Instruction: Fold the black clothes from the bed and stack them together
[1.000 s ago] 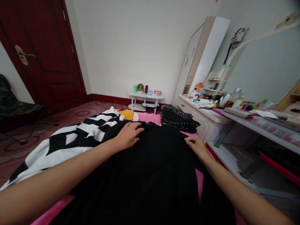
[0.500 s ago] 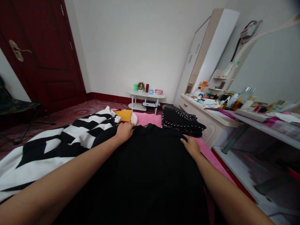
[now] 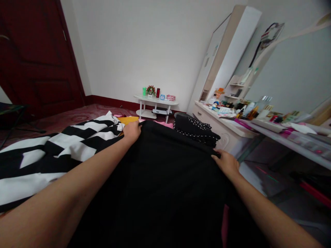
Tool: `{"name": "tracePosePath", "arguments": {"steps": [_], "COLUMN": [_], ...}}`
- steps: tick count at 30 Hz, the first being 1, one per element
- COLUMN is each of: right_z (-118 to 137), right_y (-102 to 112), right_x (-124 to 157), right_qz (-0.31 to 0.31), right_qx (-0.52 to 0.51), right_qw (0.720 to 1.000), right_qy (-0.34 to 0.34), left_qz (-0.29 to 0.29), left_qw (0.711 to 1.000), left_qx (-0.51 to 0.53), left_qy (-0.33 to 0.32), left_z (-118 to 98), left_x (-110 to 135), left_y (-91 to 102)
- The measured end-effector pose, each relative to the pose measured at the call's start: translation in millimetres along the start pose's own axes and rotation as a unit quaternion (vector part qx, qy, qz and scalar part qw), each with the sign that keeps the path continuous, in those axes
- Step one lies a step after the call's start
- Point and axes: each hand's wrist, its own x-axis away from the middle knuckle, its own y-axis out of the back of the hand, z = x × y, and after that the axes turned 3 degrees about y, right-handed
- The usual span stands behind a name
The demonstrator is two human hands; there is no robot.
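A large black garment (image 3: 170,182) is spread out in front of me, its far edge raised and stretched between my hands. My left hand (image 3: 132,131) is closed on the far left corner of it. At the far right corner, my right hand (image 3: 227,162) pinches the cloth between thumb and fingers. The garment's exact kind cannot be made out. Left of it lies a crumpled black-and-white patterned cloth (image 3: 80,141), with a yellow cloth (image 3: 128,120) at its far end. Beyond the right part of the garment sits a stack of folded black clothes with white dots (image 3: 196,129).
A dressing table (image 3: 222,122) crowded with bottles and a mirror (image 3: 297,75) stand on the right. Against the far wall is a small white table (image 3: 155,100) holding a plant and cups. A dark red door (image 3: 41,51) and a folding chair (image 3: 12,110) are at left.
My hands have moved apart, the right one outward and the left slightly up and left. The black garment's far edge is now lifted and pulled taut, covering more of the pink cloth. The view has shifted slightly.
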Motion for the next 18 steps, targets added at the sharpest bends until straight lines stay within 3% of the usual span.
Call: {"name": "tracePosePath", "arguments": {"steps": [3, 6, 8, 10, 12, 15, 18], "right_z": [23, 53, 70, 79, 82, 78, 65], "right_y": [-4, 1, 0, -6, -14, -17, -1], "right_x": [7, 20, 31, 42, 54, 70, 92], "right_qz": [-0.029, -0.052, 0.011, 0.104, 0.167, 0.186, 0.163], "right_qx": [0.005, -0.065, -0.107, -0.116, -0.099, -0.074, -0.049], "right_qw": [0.996, 0.975, 0.949, 0.929, 0.927, 0.942, 0.956], "right_qy": [0.089, 0.207, 0.295, 0.336, 0.32, 0.268, 0.238], "left_qz": [-0.009, -0.039, 0.035, 0.168, 0.25, 0.258, 0.273], "left_qw": [0.997, 0.976, 0.946, 0.904, 0.885, 0.899, 0.898], "left_qx": [-0.039, -0.04, -0.008, 0.006, -0.017, -0.065, -0.094], "left_qy": [-0.066, -0.209, -0.323, -0.392, -0.392, -0.347, -0.33], "left_z": [-4, -21, -32, -35, -29, -15, -7], "left_x": [9, 26, 43, 63, 84, 107, 121], "left_y": [-3.8, -1.2, -3.3, -11.3, -22.1, -30.6, -21.4]}}
